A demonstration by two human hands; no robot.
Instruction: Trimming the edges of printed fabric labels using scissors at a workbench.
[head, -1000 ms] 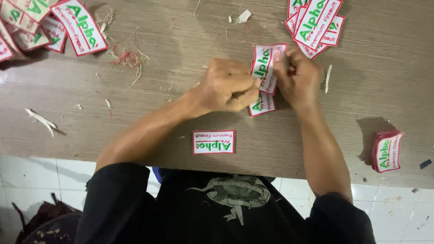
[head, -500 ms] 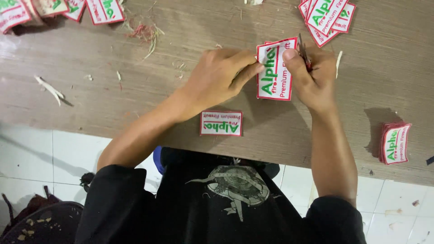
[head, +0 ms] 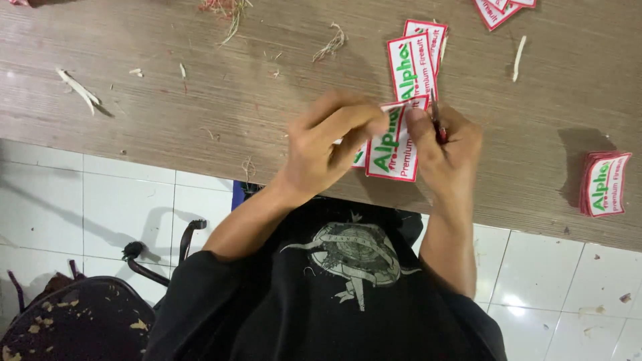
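My left hand [head: 328, 144] pinches a white embroidered patch [head: 394, 144] with a red border and green letters, held just above the wooden table's [head: 200, 100] front edge. My right hand [head: 449, 148] is against the patch's right side and grips a small thin cutting tool [head: 435, 119] with a red handle, its tip at the patch's top corner. Another patch edge [head: 360, 159] shows under my left fingers. Two similar patches [head: 413, 63] lie overlapped on the table just beyond my hands.
A neat stack of patches [head: 605, 184] sits at the right near the table edge. More patches [head: 498, 10] lie at the top right. Thread scraps [head: 331, 43] and white trimmings [head: 80, 88] litter the table. White floor tiles [head: 100, 207] and a dark chair [head: 73, 327] are below.
Both hands have moved nearer the table's front edge with the patch. Two patches now lie beyond them. The small patch by the edge is now mostly covered by my left hand.
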